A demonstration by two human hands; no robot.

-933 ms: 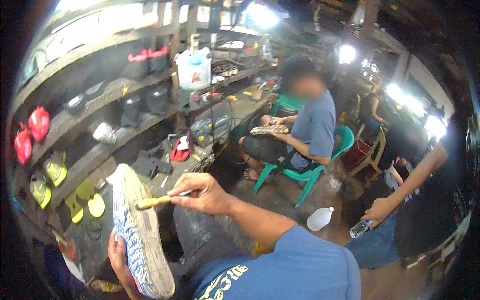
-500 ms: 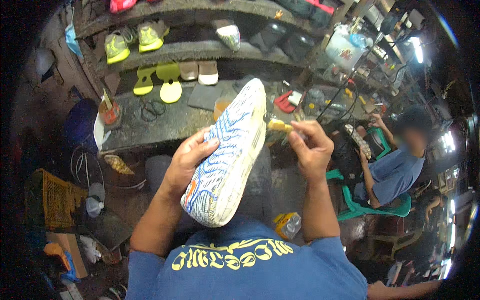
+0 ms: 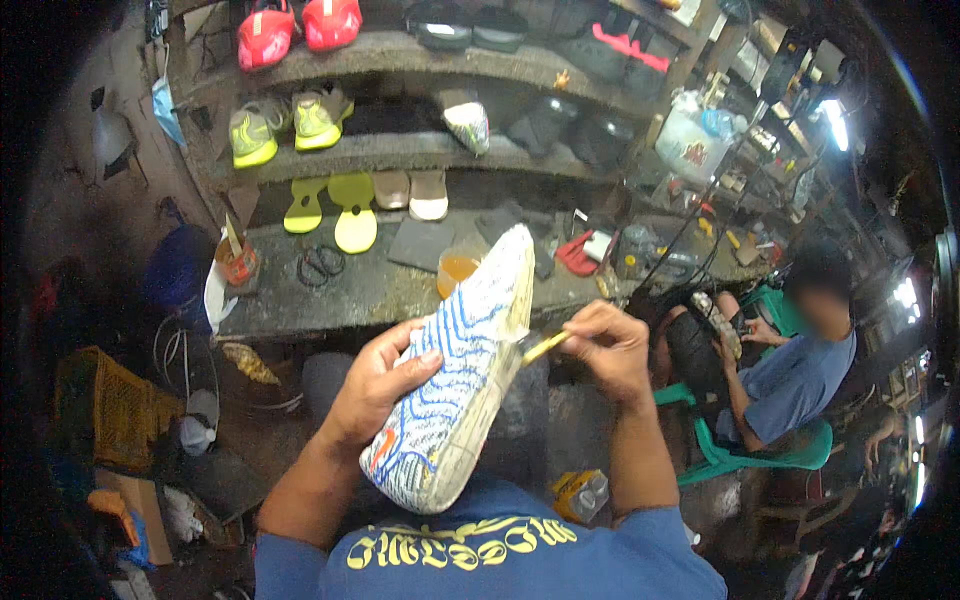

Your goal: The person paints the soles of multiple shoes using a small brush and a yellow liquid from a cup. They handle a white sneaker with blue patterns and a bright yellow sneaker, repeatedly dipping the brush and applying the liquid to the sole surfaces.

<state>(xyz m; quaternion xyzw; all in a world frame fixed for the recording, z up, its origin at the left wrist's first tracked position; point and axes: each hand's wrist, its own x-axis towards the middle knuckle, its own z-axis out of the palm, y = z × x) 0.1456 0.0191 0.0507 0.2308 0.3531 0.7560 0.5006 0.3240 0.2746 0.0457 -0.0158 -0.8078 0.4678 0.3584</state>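
1. Left hand [image 3: 375, 385] wrapped round white patterned shoe [image 3: 460, 375], sole side toward right hand.
2. Right hand [image 3: 610, 345] pinches yellow-handled brush [image 3: 545, 347], tip at shoe's edge.
3. Worktop [image 3: 370, 290] just beyond both hands.

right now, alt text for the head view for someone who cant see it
The left hand holds a white patterned shoe while the right hand puts a small yellow-handled brush to its edge. Shelves of shoes stand ahead; a seated person works at right.
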